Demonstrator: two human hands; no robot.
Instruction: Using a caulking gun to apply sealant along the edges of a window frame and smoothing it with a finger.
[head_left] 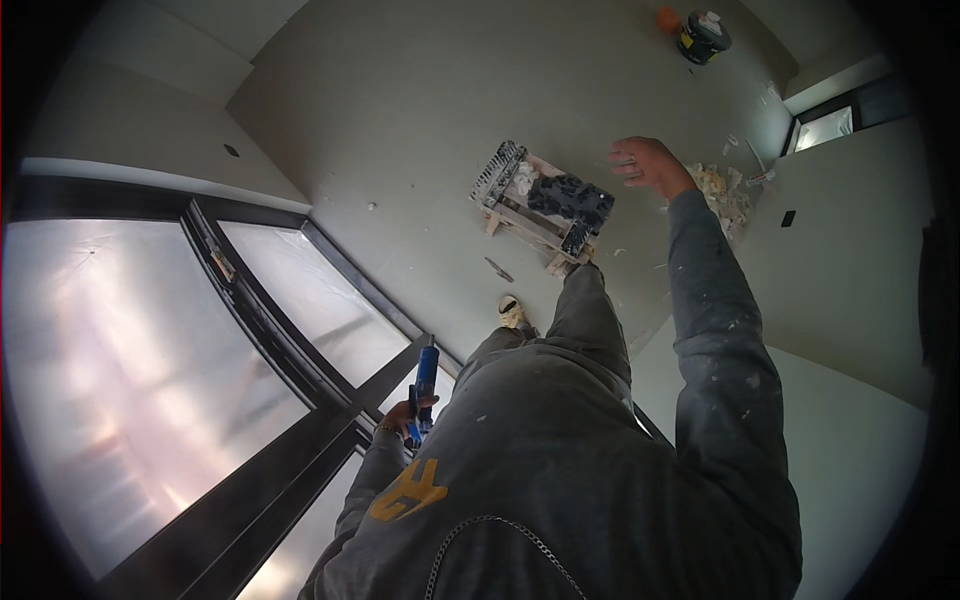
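From where I stand, the person's left hand (398, 418) is wrapped round a blue gun-shaped tool (427, 372), its dark nozzle pointing up and away from the body. Tool and hand are near the dark window frame (270, 340), whose panes (120, 360) look milky. The right hand (648, 165) is held out ahead — bare, its fingers loosely curled and apart from the thumb, closed on nothing. It appears just beyond the right end of a low wooden bench (530, 228); I can't tell how high above the floor (420, 130) it is.

Along the bench's left edge lies a slatted black-and-white piece (496, 178), with a crumpled pale lump (524, 178) beside it, and a dark speckled pad (570, 197) reaches to the right edge. One pale shoe (512, 312) stands off the bench's near side. A heap of scraps (728, 200) spreads by the floor's right edge — and toward its far right corner stands a dark bucket (704, 40), something orange (668, 19) just beside it.
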